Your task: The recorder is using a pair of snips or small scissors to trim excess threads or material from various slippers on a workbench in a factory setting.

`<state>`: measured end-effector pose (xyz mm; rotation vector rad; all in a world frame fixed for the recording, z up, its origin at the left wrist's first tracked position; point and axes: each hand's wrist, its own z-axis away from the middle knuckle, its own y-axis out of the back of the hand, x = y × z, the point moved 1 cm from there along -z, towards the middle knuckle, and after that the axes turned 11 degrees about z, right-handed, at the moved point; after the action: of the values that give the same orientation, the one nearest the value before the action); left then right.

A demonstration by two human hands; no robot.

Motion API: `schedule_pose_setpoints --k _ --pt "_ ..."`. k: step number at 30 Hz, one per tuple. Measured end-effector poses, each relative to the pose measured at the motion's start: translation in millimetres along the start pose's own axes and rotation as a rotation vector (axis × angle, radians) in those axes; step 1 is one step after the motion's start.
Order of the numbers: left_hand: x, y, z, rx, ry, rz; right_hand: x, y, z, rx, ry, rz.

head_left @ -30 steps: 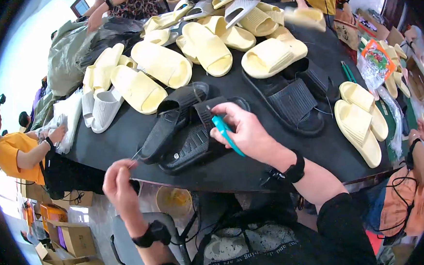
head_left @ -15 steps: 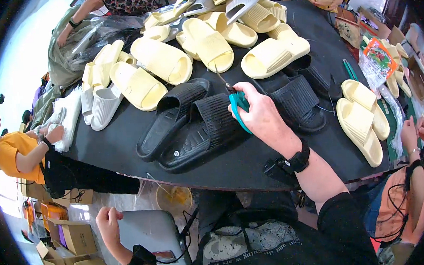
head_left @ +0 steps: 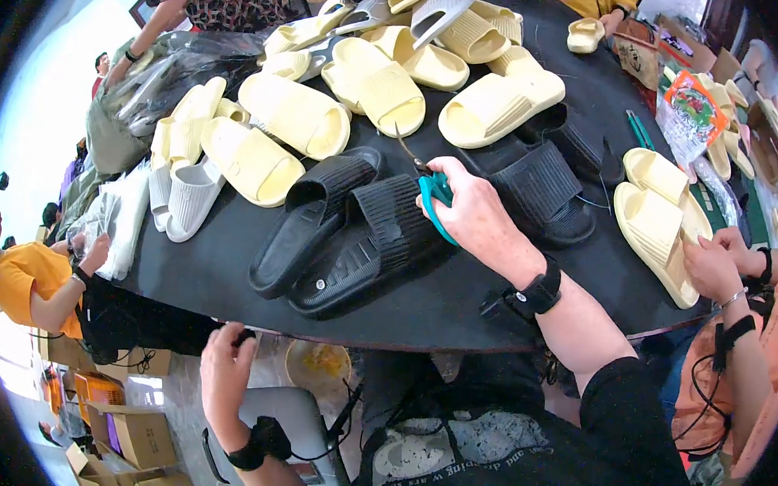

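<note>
My right hand (head_left: 478,206) is closed around teal-handled scissors (head_left: 437,195), whose blades point away over the table. Just left of them rests a pair of black slippers (head_left: 353,236), the nearer one tilted against the other. A second black pair (head_left: 546,189) lies right of my hand, with a thin loose thread beside it. My left hand (head_left: 226,373) hangs off the table's near edge, above a grey chair. Its fingers are loosely bent and apart, and nothing shows in them.
Cream slippers (head_left: 292,115) and grey slippers (head_left: 192,197) pile across the far side of the black table (head_left: 196,286). At right, a co-worker's hands (head_left: 716,267) touch a cream pair (head_left: 659,217). Teal snips (head_left: 639,130) lie behind. A bin (head_left: 318,365) stands below the edge.
My left hand has risen toward the table edge. My right hand with the scissors has barely moved. The co-worker's hands at right have come onto the cream pair; a far person has lowered a cream slipper.
</note>
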<state>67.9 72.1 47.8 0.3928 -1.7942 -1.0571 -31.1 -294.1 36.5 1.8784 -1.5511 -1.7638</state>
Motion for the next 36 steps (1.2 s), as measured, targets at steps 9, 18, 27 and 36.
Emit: schedule_pose_setpoints --k 9,18,27,36 --pt "31.2 -28.6 -82.3 0.146 -0.177 0.08 9.6 -10.1 0.5 -0.066 -0.011 -0.122" --pt "18.6 -51.7 -96.7 -0.002 0.025 0.233 13.2 -15.8 0.2 -0.082 -0.023 -0.137" --pt "29.8 -48.0 -61.7 -0.24 0.265 1.144 18.5 -20.7 0.1 -0.08 -0.008 -0.234" --pt "-5.2 -48.2 -25.7 0.495 0.157 1.321 15.6 -12.5 -4.5 -0.013 -0.073 -0.258"
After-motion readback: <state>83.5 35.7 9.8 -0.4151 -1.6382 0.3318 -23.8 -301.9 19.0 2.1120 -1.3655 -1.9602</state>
